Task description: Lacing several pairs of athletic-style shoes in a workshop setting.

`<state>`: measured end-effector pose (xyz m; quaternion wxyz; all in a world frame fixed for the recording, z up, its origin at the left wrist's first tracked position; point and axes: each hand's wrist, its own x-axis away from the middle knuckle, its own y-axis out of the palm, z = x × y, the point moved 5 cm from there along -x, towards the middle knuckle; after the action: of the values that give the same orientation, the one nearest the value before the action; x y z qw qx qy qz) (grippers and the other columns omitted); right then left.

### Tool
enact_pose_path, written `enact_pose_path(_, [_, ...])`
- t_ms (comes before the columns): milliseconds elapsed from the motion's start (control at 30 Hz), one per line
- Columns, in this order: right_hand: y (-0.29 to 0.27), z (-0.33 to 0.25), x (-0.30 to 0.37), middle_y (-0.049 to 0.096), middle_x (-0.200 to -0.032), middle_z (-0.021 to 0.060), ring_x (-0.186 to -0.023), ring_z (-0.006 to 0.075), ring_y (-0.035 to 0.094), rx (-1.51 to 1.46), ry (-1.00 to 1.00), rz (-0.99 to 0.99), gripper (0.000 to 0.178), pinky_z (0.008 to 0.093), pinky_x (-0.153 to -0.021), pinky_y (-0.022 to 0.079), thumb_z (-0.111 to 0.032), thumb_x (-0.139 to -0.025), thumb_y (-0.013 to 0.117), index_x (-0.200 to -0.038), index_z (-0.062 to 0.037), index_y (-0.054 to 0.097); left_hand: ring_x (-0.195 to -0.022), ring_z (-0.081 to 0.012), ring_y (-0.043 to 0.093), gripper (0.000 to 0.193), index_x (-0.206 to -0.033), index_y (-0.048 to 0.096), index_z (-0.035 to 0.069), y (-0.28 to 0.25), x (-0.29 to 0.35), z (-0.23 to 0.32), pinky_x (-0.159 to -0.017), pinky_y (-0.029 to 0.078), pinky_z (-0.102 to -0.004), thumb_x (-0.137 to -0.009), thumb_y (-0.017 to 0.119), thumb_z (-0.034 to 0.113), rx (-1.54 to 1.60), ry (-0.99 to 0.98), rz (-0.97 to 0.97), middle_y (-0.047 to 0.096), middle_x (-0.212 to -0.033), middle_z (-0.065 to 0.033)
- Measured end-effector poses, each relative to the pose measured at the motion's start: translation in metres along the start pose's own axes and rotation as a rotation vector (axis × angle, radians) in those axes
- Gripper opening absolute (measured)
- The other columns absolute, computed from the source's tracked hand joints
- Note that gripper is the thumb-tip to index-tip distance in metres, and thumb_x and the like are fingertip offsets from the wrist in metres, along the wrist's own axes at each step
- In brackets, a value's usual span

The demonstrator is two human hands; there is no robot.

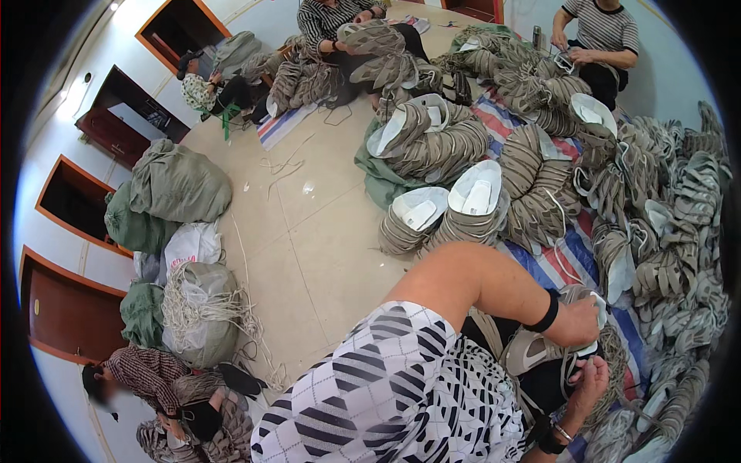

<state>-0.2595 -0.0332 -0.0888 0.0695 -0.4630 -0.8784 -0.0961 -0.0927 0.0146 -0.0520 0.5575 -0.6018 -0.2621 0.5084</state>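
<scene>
A beige-grey shoe upper (532, 349) with pale lining lies across my dark-clad lap. My left hand (575, 321) is closed on its edge, beside a white part of the lining. Just below it, my right hand (590, 383) has its fingers pinched close to the upper. Whatever lies between those fingertips is too small to make out. A black band circles each forearm or wrist. Loose cord-like laces (610, 363) lie in a bundle beside my right hand.
Stacked shoe uppers (540, 185) spread ahead and right on a striped sheet (575, 258). Full sacks (181, 185) and a lace-draped bag (201, 309) stand at left. Several people sit working around the room, one (147, 378) at lower left. Loose laces (285, 163) lie on the tiled floor.
</scene>
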Motion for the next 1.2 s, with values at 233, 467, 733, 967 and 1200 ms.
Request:
enact_pose_path(233, [-0.019, -0.008, -0.004, 0.065, -0.084, 0.0087, -0.057, 0.0077, 0.054, -0.122, -0.115, 0.162, 0.021, 0.0196, -0.051, 0.044, -0.012, -0.096, 0.057, -0.113, -0.0009, 0.052, -0.092, -0.0218, 0.059, 0.015, -0.074, 0.070, 0.014, -0.002, -0.006, 0.005, -0.095, 0.032, -0.0512, -0.068, 0.068, 0.027, -0.014, -0.018, -0.099, 0.067, -0.080, 0.0012])
enact_pose_path(467, [-0.029, 0.001, -0.002, 0.066, -0.084, 0.0084, -0.057, 0.0082, 0.055, -0.021, -0.028, 0.063, 0.016, 0.0193, -0.051, 0.045, -0.013, -0.096, 0.057, -0.108, -0.0020, 0.054, -0.098, -0.0304, 0.059, 0.015, -0.078, 0.073, 0.017, 0.001, -0.016, 0.048, -0.100, 0.026, -0.0666, -0.076, 0.061, 0.025, -0.487, 0.411, -0.097, 0.068, -0.087, -0.0030])
enact_pose_path(733, [-0.037, 0.009, 0.000, 0.063, -0.078, 0.0045, -0.056, 0.0066, 0.053, -0.093, -0.027, 0.177, 0.011, 0.0190, -0.051, 0.044, -0.014, -0.096, 0.057, -0.102, -0.0041, 0.057, -0.089, -0.0246, 0.059, 0.014, -0.073, 0.072, 0.013, 0.015, -0.015, 0.022, -0.074, 0.041, -0.0478, -0.072, 0.064, 0.025, -0.298, 0.447, -0.139, 0.066, -0.079, -0.0013])
enact_pose_path(967, [-0.006, -0.015, -0.025, 0.056, -0.068, -0.0019, -0.054, 0.0028, 0.048, 0.227, -0.067, 0.096, 0.012, 0.0176, -0.046, 0.034, -0.015, -0.095, 0.059, -0.094, -0.0043, 0.061, -0.080, -0.0230, 0.057, 0.014, -0.067, 0.068, 0.013, 0.018, -0.016, 0.020, -0.066, 0.038, -0.0400, -0.070, 0.063, 0.025, -0.213, 0.317, -0.063, 0.064, -0.076, -0.0020])
enact_pose_path(1200, [-0.007, 0.008, -0.056, 0.056, -0.063, -0.0039, -0.045, 0.0021, 0.042, 0.310, -0.027, -0.133, 0.018, 0.0181, -0.041, 0.029, -0.016, -0.094, 0.060, -0.096, 0.0007, 0.064, -0.081, -0.0255, 0.059, 0.011, -0.070, 0.071, 0.021, 0.024, -0.012, 0.017, -0.074, 0.038, -0.0475, -0.074, 0.062, 0.026, -0.385, 0.342, 0.106, 0.067, -0.080, 0.0033])
